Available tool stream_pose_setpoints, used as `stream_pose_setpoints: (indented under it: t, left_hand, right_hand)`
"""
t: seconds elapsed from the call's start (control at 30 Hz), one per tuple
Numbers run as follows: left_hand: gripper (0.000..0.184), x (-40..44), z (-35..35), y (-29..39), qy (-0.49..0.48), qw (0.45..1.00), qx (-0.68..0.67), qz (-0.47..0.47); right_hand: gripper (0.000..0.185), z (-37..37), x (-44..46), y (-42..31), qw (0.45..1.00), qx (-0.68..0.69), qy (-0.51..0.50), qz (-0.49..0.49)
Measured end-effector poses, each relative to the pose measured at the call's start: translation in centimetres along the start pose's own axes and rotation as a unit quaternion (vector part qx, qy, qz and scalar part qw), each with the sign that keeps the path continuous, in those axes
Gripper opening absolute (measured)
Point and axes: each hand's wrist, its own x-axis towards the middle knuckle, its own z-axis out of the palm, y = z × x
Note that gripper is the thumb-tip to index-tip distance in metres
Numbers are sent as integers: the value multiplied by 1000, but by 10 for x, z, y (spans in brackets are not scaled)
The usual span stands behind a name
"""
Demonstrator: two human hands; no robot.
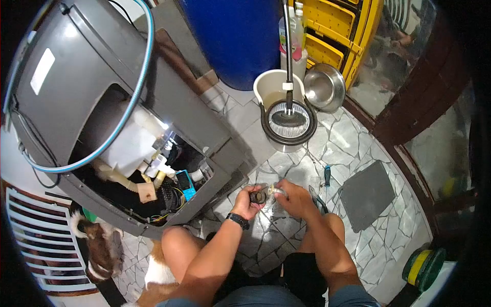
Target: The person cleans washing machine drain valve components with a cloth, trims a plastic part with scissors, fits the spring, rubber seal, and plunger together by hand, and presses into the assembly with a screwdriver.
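Directions read from the two hands, 12 at top of view.

Item: dark round fitting (pixel 258 197), ring-like, open mouth showing. Located in the left hand (pixel 247 201), fingers closed around it; dark band on that wrist.

Item: pale piece (pixel 276 190), lying between 2 and 3 o'clock from the fitting, just beside it. Pinched in the fingers of the right hand (pixel 294 199), which stood at 3 o'clock from the fitting and nearer the pale piece. Fitting short, its axis hard to fix; whether the two parts touched could not be told. Both held above the floor, between the person's knees.

Surface: stone-patterned floor (pixel 394 235), bearing a blue-handled tool (pixel 327 175) at 2 o'clock, upright in view, and a flat grey panel (pixel 367 195) at 3.

Room: grey appliance (pixel 199 120) at 10, its side open on a white container, pale hoses and a small blue-edged device (pixel 186 184). Blue barrel (pixel 227 41) between 11 and 12; bucket (pixel 266 79) with mop at 12; steel basin (pixel 326 87) at 1. Brown-and-white dog (pixel 99 250) between 8 and 9, near a white barred gate (pixel 46 238). Green-and-yellow round object (pixel 420 267) at 4.
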Motion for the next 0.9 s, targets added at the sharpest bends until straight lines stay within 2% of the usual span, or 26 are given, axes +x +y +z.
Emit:
stream_pose_setpoints:
  t: [0.03,0.07,0.1,0.13,0.2,0.23,0.3,0.33,0.37,0.4,0.43,0.47,0.5,0.57,0.6,0.63,0.7,0.83,0.9]
  left_hand:
    - [29,-26,18,13,-40,999,-30,16]
    - [26,-43,24,24,-91,995,-40,21]
    - [26,-55,29,30,-95,994,-37,25]
    - [23,-64,35,36,-138,989,-39,29]
    - [21,-87,47,47,-206,977,-46,28]
    - [21,-96,52,50,-212,976,-43,31]
    - [28,-107,53,49,-226,964,48,132]
    - [35,-108,52,45,-201,961,107,160]
    - [35,-108,49,40,-207,960,103,159]
    - [38,-105,47,37,-164,911,244,288]
    - [42,-99,46,35,-113,826,375,405]
    - [45,-92,44,33,-87,779,406,469]
    - [45,-96,48,35,-88,784,400,467]
    - [41,-119,62,54,-67,744,471,469]
    - [36,-129,66,64,-49,690,541,479]
    - [36,-135,67,70,-47,689,539,483]
    - [32,-143,66,77,-17,654,582,484]
    - [28,-148,62,83,33,672,596,438]
    - [27,-136,51,75,65,711,541,445]
  right_hand:
    - [31,-10,-1,-13,1000,0,3,-5]
    - [28,-21,-2,-28,996,-35,6,-76]
    - [26,-31,-3,-41,987,-72,10,-145]
    - [25,-40,-1,-53,980,-74,24,-184]
    - [26,-61,-2,-77,971,-129,22,-199]
    - [27,-69,0,-86,961,-180,15,-210]
    - [28,-81,5,-97,948,-220,17,-231]
    - [28,-84,7,-105,941,-239,-8,-241]
    - [29,-85,7,-111,933,-256,-37,-250]
    - [32,-85,7,-116,921,-279,-58,-266]
    - [32,-84,9,-123,920,-285,-59,-263]
    - [34,-82,11,-129,906,-314,-74,-273]
    - [37,-80,12,-135,892,-340,-92,-283]
    - [36,-80,19,-147,884,-354,-114,-284]
    - [36,-83,27,-153,876,-366,-127,-287]
    - [36,-84,32,-158,869,-378,-138,-288]
    - [35,-75,39,-153,873,-362,-128,-299]
    - [31,-47,40,-151,906,-313,-49,-282]
    - [30,-36,43,-148,917,-291,-30,-271]
